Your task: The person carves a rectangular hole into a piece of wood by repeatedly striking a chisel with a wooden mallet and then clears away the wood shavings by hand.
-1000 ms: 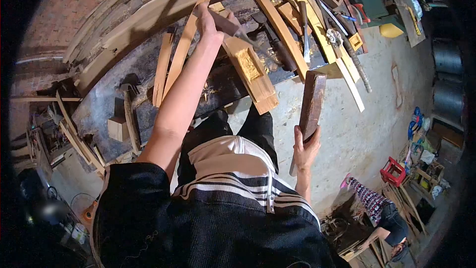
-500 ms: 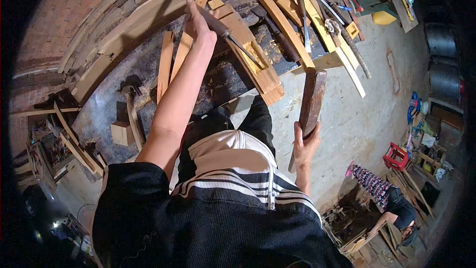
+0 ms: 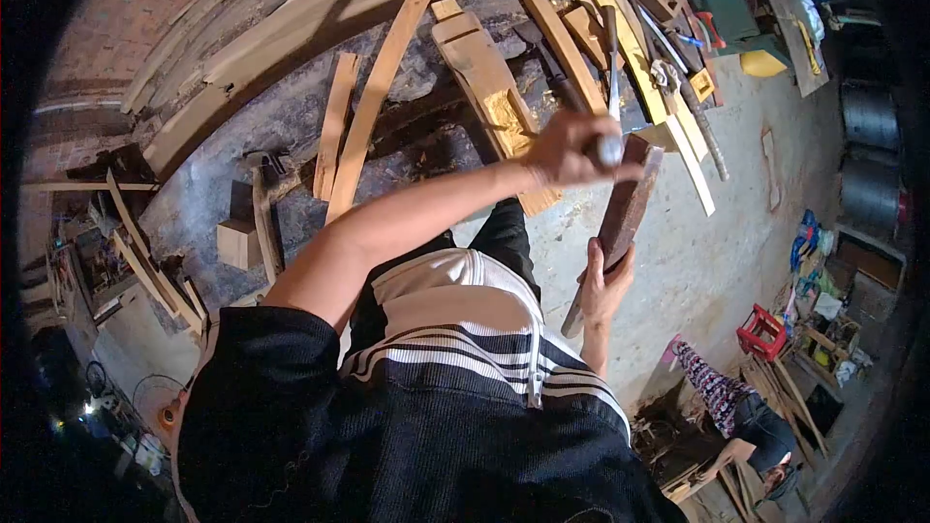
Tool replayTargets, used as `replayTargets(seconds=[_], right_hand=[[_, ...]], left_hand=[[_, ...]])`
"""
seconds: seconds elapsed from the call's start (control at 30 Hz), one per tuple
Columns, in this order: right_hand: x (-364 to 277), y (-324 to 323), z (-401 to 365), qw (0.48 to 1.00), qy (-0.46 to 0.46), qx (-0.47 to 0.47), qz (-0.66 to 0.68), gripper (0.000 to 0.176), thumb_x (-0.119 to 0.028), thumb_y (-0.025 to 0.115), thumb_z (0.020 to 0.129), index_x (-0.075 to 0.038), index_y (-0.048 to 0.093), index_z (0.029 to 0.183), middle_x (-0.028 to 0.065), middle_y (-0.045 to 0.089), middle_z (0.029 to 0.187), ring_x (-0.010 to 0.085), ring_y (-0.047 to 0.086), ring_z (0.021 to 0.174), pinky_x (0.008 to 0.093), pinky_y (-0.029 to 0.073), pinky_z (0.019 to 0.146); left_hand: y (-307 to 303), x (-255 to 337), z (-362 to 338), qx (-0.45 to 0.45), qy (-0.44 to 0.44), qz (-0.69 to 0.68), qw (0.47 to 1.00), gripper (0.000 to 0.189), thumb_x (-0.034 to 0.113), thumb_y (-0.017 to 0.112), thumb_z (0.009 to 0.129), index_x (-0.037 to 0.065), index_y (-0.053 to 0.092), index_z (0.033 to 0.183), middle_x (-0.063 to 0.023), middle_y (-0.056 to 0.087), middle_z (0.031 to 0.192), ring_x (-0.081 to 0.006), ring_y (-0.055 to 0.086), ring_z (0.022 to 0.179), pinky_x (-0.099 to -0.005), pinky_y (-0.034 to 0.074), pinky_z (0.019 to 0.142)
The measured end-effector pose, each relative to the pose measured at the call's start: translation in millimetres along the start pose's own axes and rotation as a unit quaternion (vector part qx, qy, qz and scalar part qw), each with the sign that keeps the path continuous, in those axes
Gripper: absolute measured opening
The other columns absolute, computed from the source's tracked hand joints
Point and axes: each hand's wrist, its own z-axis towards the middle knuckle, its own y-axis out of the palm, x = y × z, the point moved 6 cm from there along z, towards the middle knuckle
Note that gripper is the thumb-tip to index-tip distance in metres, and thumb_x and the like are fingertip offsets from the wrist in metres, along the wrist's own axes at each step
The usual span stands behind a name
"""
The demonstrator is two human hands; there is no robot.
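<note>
My left hand (image 3: pixel 572 150) is reaching across to the right, blurred, with its fingers closed round a chisel (image 3: pixel 607 151). The butt of the chisel handle faces me; its blade is hidden. My right hand (image 3: pixel 605 281) grips a dark, rectangular wooden mallet (image 3: pixel 625 208), its long block slanting up beside the left fingers. Beneath my left forearm lies a light wooden workpiece (image 3: pixel 475 53) on the bench. Its carved slot (image 3: pixel 506 118) is strewn with pale shavings.
A second chisel (image 3: pixel 610 39) and several wood strips lie on the dark bench (image 3: pixel 291 136). An adze-like tool (image 3: pixel 263 218) and a wooden block (image 3: pixel 237 244) are at left. A person (image 3: pixel 751 416) bends over timber at lower right, near a red crate (image 3: pixel 762 331).
My left hand has lifted the chisel out of the workpiece's slot and swung it right, to the mallet's upper end. My right hand keeps its grip, shifted slightly right.
</note>
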Motion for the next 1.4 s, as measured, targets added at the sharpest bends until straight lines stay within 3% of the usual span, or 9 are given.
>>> replayTargets(seconds=[0.2,0.57,0.67,0.73,0.87,0.93,1.07,1.2,1.4], right_hand=[[-6,-21,2,0.996,0.019,0.05,0.068,0.034,-0.024,0.069,0.091,-0.002,0.052,0.111,0.0034,0.055,0.069,0.0106,0.051,0.049,0.0273,0.042,0.044],[-14,-23,-42,0.986,-0.123,0.051,0.101,0.038,-0.011,0.06,0.091,0.001,0.046,0.124,0.0068,0.057,0.077,0.0125,0.053,0.052,0.0273,0.046,0.047],[-15,-8,-34,0.997,-0.053,-0.039,0.041,0.05,-0.006,0.064,0.083,0.004,0.045,0.129,0.0077,0.059,0.073,0.0127,0.055,0.058,0.0275,0.046,0.053],[-24,-16,-46,0.993,-0.023,0.027,0.11,0.043,-0.005,0.063,0.083,0.006,0.047,0.122,0.0103,0.059,0.078,0.0119,0.054,0.058,0.027,0.046,0.052],[-12,-19,-52,0.978,-0.185,0.06,0.081,0.039,-0.006,0.057,0.088,0.004,0.046,0.123,0.0079,0.058,0.075,0.0135,0.054,0.052,0.0272,0.044,0.046],[-9,-9,-39,0.992,-0.126,-0.002,-0.016,0.035,-0.01,0.059,0.089,0.004,0.049,0.119,0.0041,0.055,0.07,0.0107,0.051,0.051,0.0265,0.042,0.046],[8,-26,-67,0.983,-0.038,0.062,0.166,0.046,-0.008,0.063,0.085,0.004,0.048,0.126,0.0095,0.059,0.081,0.0093,0.051,0.059,0.0244,0.044,0.054],[9,-15,-57,0.995,0.011,0.027,0.095,0.037,-0.013,0.066,0.088,0.003,0.05,0.118,0.0054,0.058,0.072,0.0111,0.053,0.053,0.0277,0.044,0.047],[9,-26,-58,0.994,-0.002,0.064,0.09,0.037,-0.016,0.065,0.091,0.002,0.05,0.118,0.0045,0.059,0.071,0.0112,0.054,0.051,0.0268,0.043,0.047]], left_hand=[[36,17,-63,-0.164,0.061,0.072,0.982,0.024,0.026,0.075,0.08,0.012,0.057,0.079,-0.0037,0.06,0.069,-0.0239,0.063,0.057,-0.0364,0.05,0.051],[28,-6,-59,-0.153,-0.067,0.098,0.981,0.02,0.021,0.075,0.07,0.015,0.06,0.082,-0.0042,0.064,0.07,-0.0264,0.067,0.065,-0.0383,0.053,0.058],[28,-5,-55,-0.138,-0.062,0.089,0.984,0.021,0.021,0.075,0.07,0.014,0.059,0.081,-0.0054,0.065,0.071,-0.0274,0.067,0.066,-0.0399,0.052,0.058],[28,-5,-58,-0.16,-0.084,0.063,0.982,0.021,0.021,0.075,0.069,0.013,0.059,0.081,-0.0054,0.064,0.071,-0.0274,0.067,0.066,-0.04,0.052,0.058],[34,-1,-66,-0.162,-0.078,0.068,0.981,0.021,0.019,0.074,0.067,0.014,0.061,0.081,-0.0049,0.065,0.072,-0.0276,0.066,0.066,-0.0401,0.052,0.06],[41,-1,-75,-0.198,-0.082,0.099,0.972,0.024,0.017,0.074,0.062,0.011,0.061,0.082,-0.0058,0.063,0.071,-0.0288,0.065,0.069,-0.0403,0.052,0.062],[46,-4,-88,-0.208,-0.053,0.084,0.973,0.023,0.018,0.073,0.063,0.011,0.059,0.079,-0.0082,0.062,0.069,-0.0318,0.064,0.068,-0.042,0.05,0.061],[63,-7,-92,-0.248,-0.054,0.101,0.962,0.021,0.019,0.071,0.066,0.011,0.059,0.081,-0.0096,0.062,0.07,-0.0338,0.064,0.069,-0.0455,0.05,0.065],[63,-15,-81,-0.229,-0.102,0.094,0.963,0.02,0.027,0.071,0.071,0.012,0.06,0.077,-0.011,0.063,0.066,-0.0336,0.065,0.065,-0.0455,0.049,0.058]])
